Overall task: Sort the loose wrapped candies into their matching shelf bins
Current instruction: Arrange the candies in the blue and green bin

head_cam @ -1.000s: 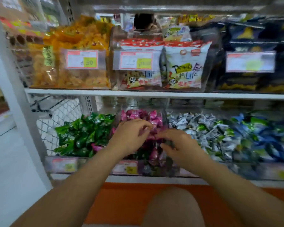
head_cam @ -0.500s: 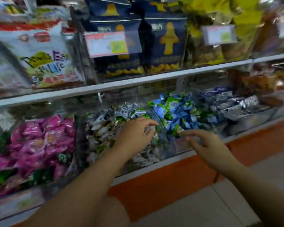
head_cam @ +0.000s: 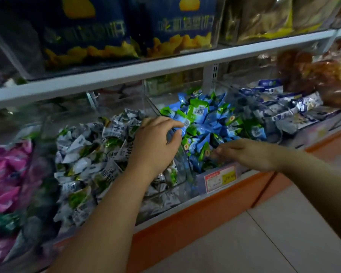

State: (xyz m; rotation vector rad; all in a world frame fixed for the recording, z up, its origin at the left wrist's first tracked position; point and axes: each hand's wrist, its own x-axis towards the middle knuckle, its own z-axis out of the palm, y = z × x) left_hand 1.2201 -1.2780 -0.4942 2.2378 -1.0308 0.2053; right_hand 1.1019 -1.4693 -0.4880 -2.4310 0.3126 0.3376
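Observation:
Clear shelf bins hold wrapped candies sorted by colour: pink candies (head_cam: 4, 174) at the far left, white-and-green candies (head_cam: 91, 152) in the middle, blue-and-green candies (head_cam: 211, 123) to their right. My left hand (head_cam: 156, 142) reaches over the clear divider (head_cam: 183, 164) between the white and blue bins. Its curved index finger and thumb touch a blue wrapper at the edge of the pile, a gap showing between them. My right hand (head_cam: 244, 154) lies at the front of the blue bin, its blurred fingertips pointing left into the candies.
A price tag (head_cam: 220, 179) sits on the blue bin's front. Blue-and-white packets (head_cam: 283, 107) fill the bin further right, with brown bagged snacks (head_cam: 323, 75) beyond. The white upper shelf edge (head_cam: 165, 67) hangs just above the bins. Orange base panel (head_cam: 185, 223) and tiled floor (head_cam: 244, 243) lie below.
The view has swung right from the pink bin to the white and blue bins. Both hands moved right, my left onto the divider, my right into the blue bin's front.

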